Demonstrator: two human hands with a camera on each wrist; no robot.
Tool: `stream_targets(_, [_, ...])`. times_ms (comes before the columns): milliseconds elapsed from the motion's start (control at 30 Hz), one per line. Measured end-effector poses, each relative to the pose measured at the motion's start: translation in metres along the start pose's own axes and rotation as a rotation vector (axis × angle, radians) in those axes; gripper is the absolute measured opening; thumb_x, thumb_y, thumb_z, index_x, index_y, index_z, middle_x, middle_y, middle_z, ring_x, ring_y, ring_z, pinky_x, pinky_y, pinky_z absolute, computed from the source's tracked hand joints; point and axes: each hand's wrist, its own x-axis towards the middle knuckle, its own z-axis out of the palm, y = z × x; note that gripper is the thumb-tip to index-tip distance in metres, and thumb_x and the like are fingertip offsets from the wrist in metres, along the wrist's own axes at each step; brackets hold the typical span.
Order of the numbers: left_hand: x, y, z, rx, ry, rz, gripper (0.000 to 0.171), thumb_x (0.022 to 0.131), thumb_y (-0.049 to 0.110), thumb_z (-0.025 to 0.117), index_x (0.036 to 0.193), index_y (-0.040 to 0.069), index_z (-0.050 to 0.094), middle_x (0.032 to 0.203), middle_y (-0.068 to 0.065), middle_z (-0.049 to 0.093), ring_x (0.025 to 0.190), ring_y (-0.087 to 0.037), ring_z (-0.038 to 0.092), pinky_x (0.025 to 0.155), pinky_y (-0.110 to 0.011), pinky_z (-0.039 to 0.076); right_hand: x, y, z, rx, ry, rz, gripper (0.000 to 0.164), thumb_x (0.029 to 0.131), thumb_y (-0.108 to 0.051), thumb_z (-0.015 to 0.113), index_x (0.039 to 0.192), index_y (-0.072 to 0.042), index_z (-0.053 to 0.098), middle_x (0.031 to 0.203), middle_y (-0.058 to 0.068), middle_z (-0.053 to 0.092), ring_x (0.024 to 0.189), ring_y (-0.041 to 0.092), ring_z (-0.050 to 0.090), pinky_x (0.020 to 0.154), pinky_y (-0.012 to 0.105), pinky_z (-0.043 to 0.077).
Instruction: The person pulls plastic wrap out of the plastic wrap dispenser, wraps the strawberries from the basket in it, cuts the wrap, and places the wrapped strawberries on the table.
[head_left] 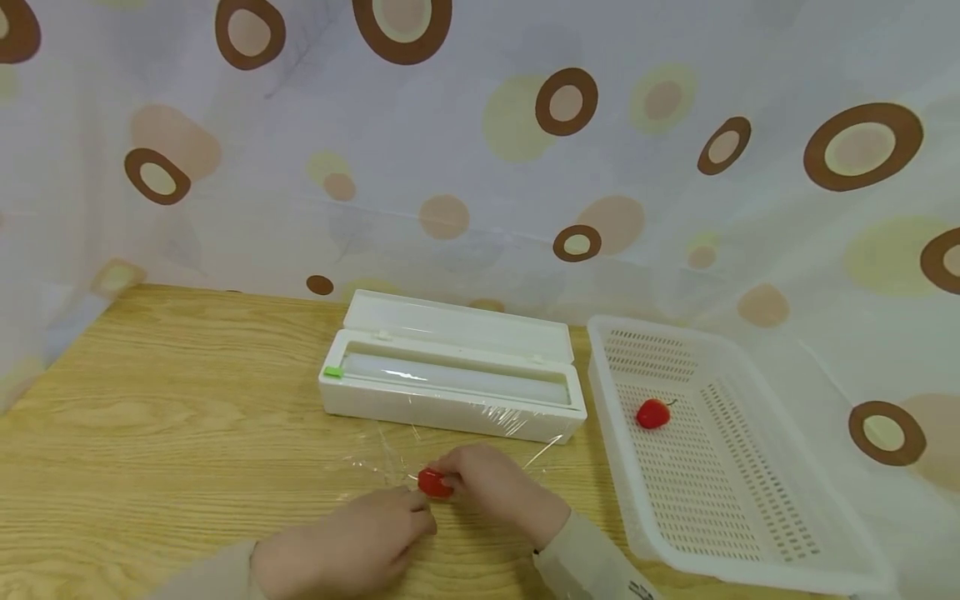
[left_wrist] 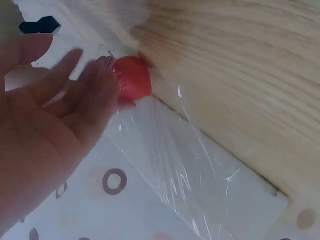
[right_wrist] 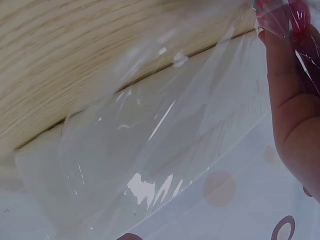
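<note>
A small red fruit (head_left: 434, 483) is at the front middle of the table, in clear cling film (head_left: 390, 454) that stretches back to a white dispenser box (head_left: 450, 408). My right hand (head_left: 491, 483) pinches the fruit between thumb and fingers. From the left, my left hand (head_left: 360, 537) has its fingertips at the fruit's near side. In the left wrist view those fingers (left_wrist: 97, 100) are loosely bent beside the fruit (left_wrist: 132, 78), with the thumb apart. The right wrist view shows the right hand (right_wrist: 295, 95) with film bunched about the fruit at the upper corner.
The box's lid (head_left: 457, 325) stands raised, with a film roll (head_left: 450, 377) inside and a green tab (head_left: 333, 372) at its left end. To the right, a white plastic basket (head_left: 626, 483) holds another red fruit (head_left: 653, 414) with a stem. A patterned curtain (head_left: 450, 167) hangs behind the table.
</note>
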Motion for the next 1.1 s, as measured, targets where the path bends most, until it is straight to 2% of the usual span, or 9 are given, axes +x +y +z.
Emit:
stream_targets(100, [0.002,0.003,0.011,0.08,0.011,-0.013,0.04,0.085,0.011,0.057,0.123,0.0,0.053,0.124,-0.007,0.052,0.115,-0.02,0.051,0.098,-0.033,0.044,0.0,0.002,-0.001,0.032,-0.013,0.006,0.02,0.087,-0.006,0.062,0.105,-0.01,0.071,0.095,-0.002,0.072,0.088,0.009,0.065,0.08,0.022,0.051])
stream_targets(200, [0.002,0.002,0.017,0.094,0.007,-0.06,0.058,0.084,0.014,0.058,0.135,-0.007,0.039,0.14,-0.018,0.041,0.129,-0.029,0.042,0.105,-0.04,0.039,0.002,0.003,-0.002,0.057,-0.025,0.009,0.021,0.088,-0.007,0.061,0.106,-0.008,0.071,0.097,0.0,0.072,0.092,0.011,0.066,0.084,0.025,0.051])
stream_targets(400, [0.004,0.001,0.021,-0.026,-0.039,-0.14,0.072,0.082,0.018,0.061,0.14,-0.01,0.029,0.148,-0.027,0.027,0.134,-0.034,0.036,0.104,-0.045,0.039,0.005,0.007,-0.004,0.133,-0.059,0.045,0.021,0.089,-0.008,0.06,0.108,-0.008,0.07,0.092,-0.001,0.071,0.074,0.003,0.058,0.071,0.018,0.049])
stream_targets(533, [0.009,-0.003,0.023,-0.057,-0.048,-0.162,0.074,0.083,0.019,0.062,0.14,-0.012,0.027,0.146,-0.029,0.028,0.132,-0.037,0.037,0.1,-0.047,0.042,0.006,0.01,-0.004,0.202,-0.08,0.081,0.02,0.088,-0.01,0.063,0.106,-0.007,0.069,0.094,0.001,0.071,0.075,0.003,0.059,0.069,0.017,0.048])
stream_targets(633, [0.013,-0.006,0.023,-0.048,-0.026,-0.166,0.073,0.082,0.019,0.064,0.138,-0.013,0.03,0.141,-0.028,0.037,0.129,-0.037,0.042,0.098,-0.047,0.044,0.007,0.013,-0.004,0.235,-0.087,0.096,0.018,0.086,-0.012,0.066,0.103,-0.006,0.068,0.097,0.003,0.07,0.082,0.007,0.061,0.072,0.019,0.049])
stream_targets(733, [0.018,-0.01,0.022,-0.062,0.048,-0.162,0.065,0.081,0.014,0.064,0.132,-0.014,0.036,0.129,-0.025,0.047,0.119,-0.034,0.05,0.095,-0.044,0.047,0.008,0.015,-0.004,0.275,-0.092,0.107,0.021,0.083,-0.013,0.069,0.103,-0.005,0.068,0.096,0.005,0.07,0.08,0.007,0.06,0.071,0.02,0.048])
stream_targets(833, [0.026,-0.015,0.021,-0.11,0.143,-0.172,0.048,0.079,0.008,0.065,0.119,-0.011,0.046,0.109,-0.017,0.055,0.1,-0.028,0.058,0.085,-0.039,0.051,0.009,0.018,-0.005,0.298,-0.095,0.104,0.025,0.081,-0.013,0.071,0.104,-0.004,0.068,0.097,0.005,0.071,0.08,0.007,0.06,0.07,0.019,0.048])
stream_targets(933, [0.034,-0.019,0.019,-0.141,0.195,-0.194,0.03,0.077,0.004,0.067,0.103,-0.005,0.054,0.091,-0.009,0.056,0.082,-0.02,0.057,0.073,-0.033,0.052,0.008,0.019,-0.006,0.292,-0.09,0.079,0.023,0.082,-0.01,0.07,0.104,-0.003,0.068,0.098,0.006,0.071,0.083,0.009,0.063,0.072,0.019,0.049])
stream_targets(1100, [0.046,-0.02,0.023,-0.045,0.221,-0.256,0.019,0.075,0.006,0.07,0.089,0.0,0.06,0.08,-0.006,0.058,0.071,-0.018,0.057,0.064,-0.03,0.051,0.008,0.019,-0.007,0.28,-0.084,0.052,0.024,0.082,-0.003,0.065,0.105,0.0,0.066,0.1,0.01,0.07,0.09,0.017,0.065,0.076,0.025,0.051])
